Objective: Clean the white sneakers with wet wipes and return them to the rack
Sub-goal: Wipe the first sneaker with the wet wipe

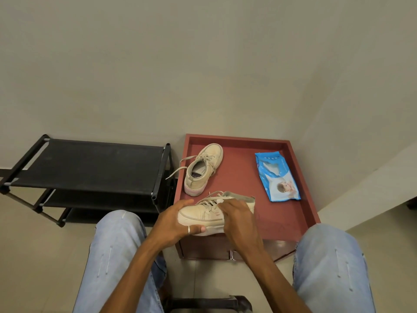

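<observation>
I hold one white sneaker (200, 215) on its side over the near edge of the red-topped table (239, 177). My left hand (174, 222) grips its toe end, thumb on top and fingers under the sole. My right hand (238, 216) lies over the laces and heel end, with a small bit of white wipe (220, 201) showing by its fingers. The second white sneaker (204, 169) stands upright on the table's far left, laces loose. A blue wet-wipe pack (276, 176) lies flat at the table's right.
A black shoe rack (85, 163) with fabric shelves stands to the left against the wall. My knees in light jeans flank the table. A dark stool edge (209, 301) shows below, between my legs. Walls close in behind and to the right.
</observation>
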Tool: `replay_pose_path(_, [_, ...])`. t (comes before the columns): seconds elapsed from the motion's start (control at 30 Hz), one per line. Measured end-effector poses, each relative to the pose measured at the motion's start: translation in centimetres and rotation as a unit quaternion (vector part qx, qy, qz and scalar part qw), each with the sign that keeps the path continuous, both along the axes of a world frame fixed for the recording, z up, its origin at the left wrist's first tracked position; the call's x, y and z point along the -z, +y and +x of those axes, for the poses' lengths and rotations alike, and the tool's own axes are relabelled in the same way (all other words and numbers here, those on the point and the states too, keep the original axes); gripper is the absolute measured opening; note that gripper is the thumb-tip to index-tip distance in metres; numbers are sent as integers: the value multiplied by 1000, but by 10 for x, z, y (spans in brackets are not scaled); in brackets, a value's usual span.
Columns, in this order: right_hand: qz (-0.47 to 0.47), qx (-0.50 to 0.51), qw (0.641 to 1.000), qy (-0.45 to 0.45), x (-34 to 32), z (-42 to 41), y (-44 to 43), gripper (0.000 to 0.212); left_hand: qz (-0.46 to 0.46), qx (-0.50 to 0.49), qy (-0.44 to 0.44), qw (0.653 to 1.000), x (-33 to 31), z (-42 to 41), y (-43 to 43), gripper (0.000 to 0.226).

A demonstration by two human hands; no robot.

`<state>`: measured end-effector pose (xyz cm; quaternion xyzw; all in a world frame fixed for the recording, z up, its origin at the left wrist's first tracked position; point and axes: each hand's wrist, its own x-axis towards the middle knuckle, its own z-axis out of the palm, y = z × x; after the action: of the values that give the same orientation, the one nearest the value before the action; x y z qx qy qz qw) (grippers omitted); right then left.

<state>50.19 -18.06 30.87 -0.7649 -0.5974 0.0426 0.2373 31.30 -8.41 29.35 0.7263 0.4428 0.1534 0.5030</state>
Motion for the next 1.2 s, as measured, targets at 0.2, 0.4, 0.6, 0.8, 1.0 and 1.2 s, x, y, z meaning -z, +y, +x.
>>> replay_pose_path(0.2, [13, 110, 994, -12, 0, 18, -3, 26, 13, -5, 6, 1000, -3, -2, 0, 67])
replay_pose_path(0.4, [-27, -1, 999, -44, 3, -7, -8, 30, 20, -6, 15, 1000, 2, -1, 3, 72])
replay_pose_path(0.6, [13, 146, 989, -18, 18, 36, -10, 31, 16, -17, 14, 1000, 1, -1, 4, 69])
replay_pose_path(0.8, [42, 69, 997, -7, 26, 18, -13, 38, 13, -16, 12, 1000, 0, -1, 4, 67])
replay_pose_path(1.0, [31, 290, 947, 135, 28, 51, -12, 19, 8, -21, 11, 1000, -2, 0, 3, 67])
replay_pose_path(1.2, [44, 301, 941, 152, 23, 33, -17, 24, 3, -22, 10, 1000, 0, 1, 4, 66])
